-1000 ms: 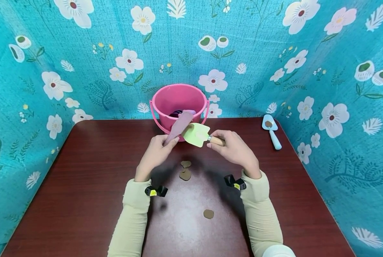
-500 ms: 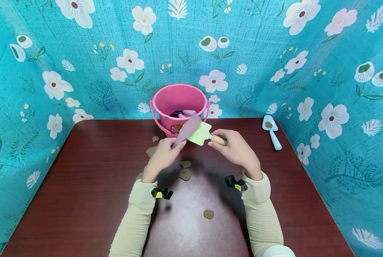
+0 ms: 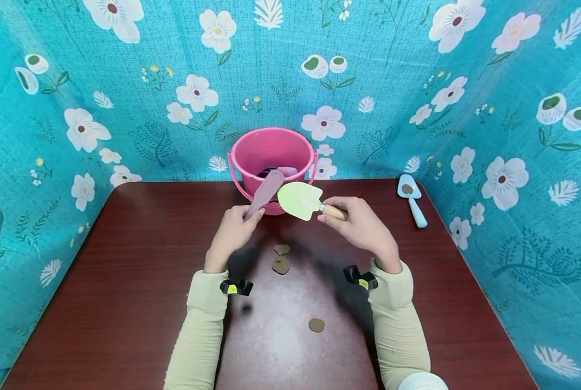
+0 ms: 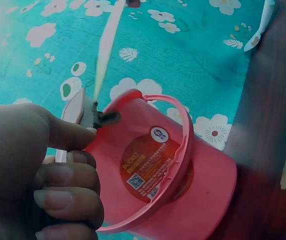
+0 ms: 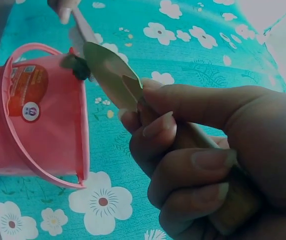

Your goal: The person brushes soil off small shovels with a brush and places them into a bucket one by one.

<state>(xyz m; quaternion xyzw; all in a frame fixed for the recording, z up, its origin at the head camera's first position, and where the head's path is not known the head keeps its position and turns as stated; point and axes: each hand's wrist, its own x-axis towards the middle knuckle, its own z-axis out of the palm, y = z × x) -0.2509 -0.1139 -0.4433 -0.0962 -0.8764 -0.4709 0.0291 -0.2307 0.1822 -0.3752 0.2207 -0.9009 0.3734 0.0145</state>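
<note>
My left hand (image 3: 232, 233) grips the handle of a mauve plastic shovel (image 3: 267, 189), its blade slanting up to the right. The wooden handle of a light green trowel (image 3: 300, 200) is held between thumb and curled fingers of my right hand (image 3: 363, 225). Both blades hover side by side in front of a pink bucket (image 3: 272, 140), their tips close together. A dark brown clump (image 5: 79, 66) shows at the trowel's edge by the bucket rim in the right wrist view; whether it sticks to either blade I cannot tell. Purple and dark things (image 3: 286, 171) lie inside the bucket.
Flat brown pieces (image 3: 281, 264) lie on the dark red table (image 3: 149, 260) below the hands, with another brown piece (image 3: 316, 325) nearer the front. A light blue trowel (image 3: 412, 200) bearing a brown bit rests at the back right. Flowered turquoise cloth (image 3: 393, 108) surrounds the table.
The mauve shovel moved right across the green trowel's blade, then back left with my left hand. The green trowel shifted slightly right and its blade is now uncovered.
</note>
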